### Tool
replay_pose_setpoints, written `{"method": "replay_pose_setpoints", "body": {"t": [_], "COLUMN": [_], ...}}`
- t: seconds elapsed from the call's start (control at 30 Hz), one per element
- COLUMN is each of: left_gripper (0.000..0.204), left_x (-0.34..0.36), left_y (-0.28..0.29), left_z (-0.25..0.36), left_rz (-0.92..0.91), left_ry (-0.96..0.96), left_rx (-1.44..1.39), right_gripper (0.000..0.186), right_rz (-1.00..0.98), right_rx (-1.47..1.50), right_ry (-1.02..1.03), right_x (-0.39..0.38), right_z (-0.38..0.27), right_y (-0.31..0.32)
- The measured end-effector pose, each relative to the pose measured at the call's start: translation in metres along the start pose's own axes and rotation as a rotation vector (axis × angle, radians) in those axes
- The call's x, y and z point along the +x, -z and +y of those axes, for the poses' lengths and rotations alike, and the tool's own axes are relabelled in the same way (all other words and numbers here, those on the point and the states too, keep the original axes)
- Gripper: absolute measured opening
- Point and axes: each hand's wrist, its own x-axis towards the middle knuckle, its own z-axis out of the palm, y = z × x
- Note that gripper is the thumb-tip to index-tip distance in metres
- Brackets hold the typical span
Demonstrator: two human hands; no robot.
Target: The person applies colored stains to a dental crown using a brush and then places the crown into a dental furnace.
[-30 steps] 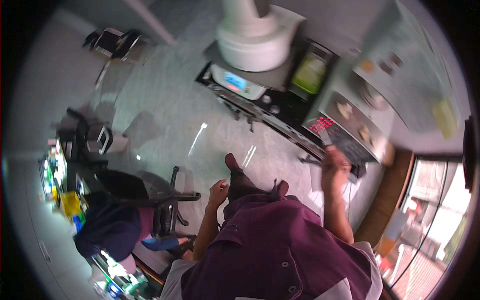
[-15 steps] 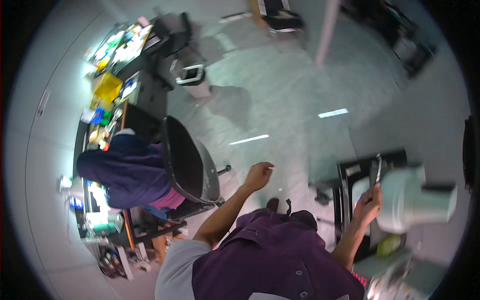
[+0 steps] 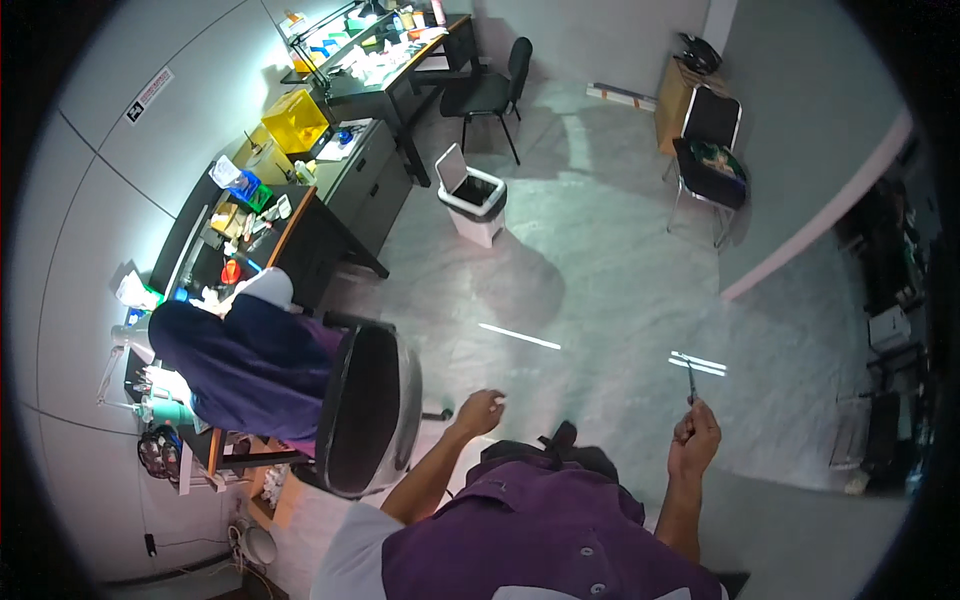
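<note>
My left hand hangs over the floor right of a seated person's chair, fingers curled together. A tiny pale spot shows at its fingertips, too small to name. Held out to the right, my right hand is closed around a slim dark tool with a narrow tip, pointing away from me. Its lower end is hidden in my fingers. Both hands are up in the air, touching no furniture.
A person in a dark head covering sits in a black chair at a cluttered workbench on the left. Ahead stand a white bin with its lid raised, a black chair and another chair. A pale pole rises at right.
My view has swung to the right-hand floor area, leaving the equipment beside my right hand behind. My right hand still holds the slim tool; my left hand has drawn in closer to me.
</note>
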Motion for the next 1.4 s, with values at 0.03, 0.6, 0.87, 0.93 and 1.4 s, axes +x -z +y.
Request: {"method": "replay_pose_setpoints", "body": {"t": [0.03, 0.6, 0.87, 0.93, 1.4], "left_gripper": [0.030, 0.025, 0.035, 0.034, 0.029], "left_x": [0.012, 0.503, 0.664, 0.701, 0.919], "left_y": [0.010, 0.303, 0.528, 0.540, 0.669], "left_z": [-0.009, 0.101, 0.303, 0.303, 0.117], "left_rz": [0.062, 0.672, 0.326, 0.364, 0.687], "left_ry": [0.095, 0.150, -1.398, -1.433, -0.904], "left_rx": [-0.053, -0.422, -1.014, -1.091, -0.640], "right_gripper": [0.017, 0.018, 0.016, 0.014, 0.015], "right_rz": [-0.016, -0.129, -0.417, -0.482, -0.856], "right_rx": [0.085, 0.123, 0.154, 0.157, -0.057], "right_ry": [0.066, 0.058, -0.251, -0.134, -0.202], "right_x": [0.052, 0.577, 0.725, 0.790, 0.956], "right_z": [-0.010, -0.058, -0.058, -0.071, 0.035], "right_y": [-0.007, -0.397, -0.639, -0.698, -1.172]}}
